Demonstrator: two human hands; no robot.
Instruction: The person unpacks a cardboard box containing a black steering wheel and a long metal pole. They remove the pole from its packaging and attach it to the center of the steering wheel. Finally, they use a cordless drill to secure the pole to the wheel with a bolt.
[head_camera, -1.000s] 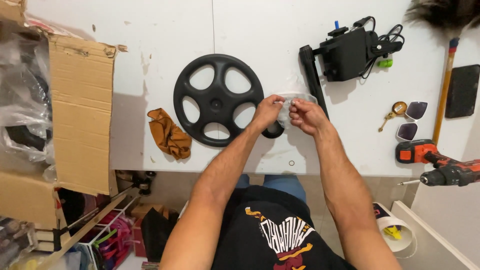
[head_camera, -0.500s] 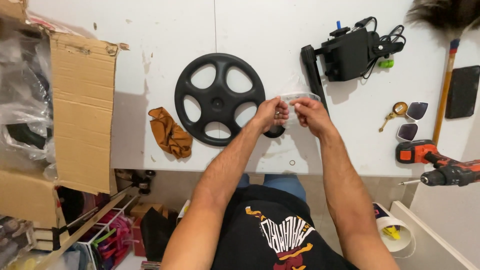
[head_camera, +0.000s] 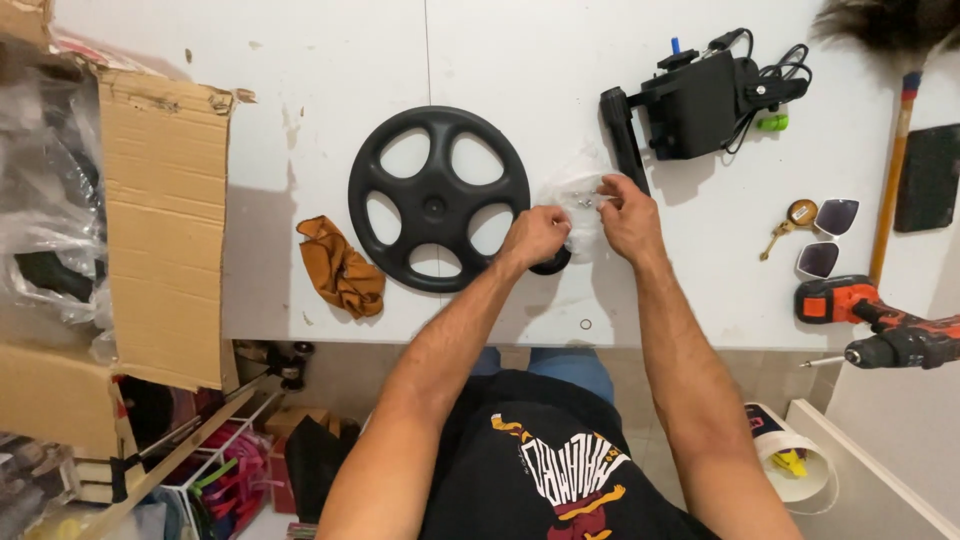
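Over the white desk (head_camera: 300, 290), the left hand (head_camera: 535, 235) and the right hand (head_camera: 625, 215) both pinch a small clear plastic bag (head_camera: 578, 190), just right of the black wheel (head_camera: 438, 198). Behind it stands a black device (head_camera: 700, 100).

We see bright, even light on the white table (head_camera: 300, 60) — soft shadows toward its near edge, corners slightly warped.

Both hands, left hand (head_camera: 533, 234) and right hand (head_camera: 626, 212), pinch a clear plastic bag (head_camera: 578, 196) beside the black wheel (head_camera: 437, 197)
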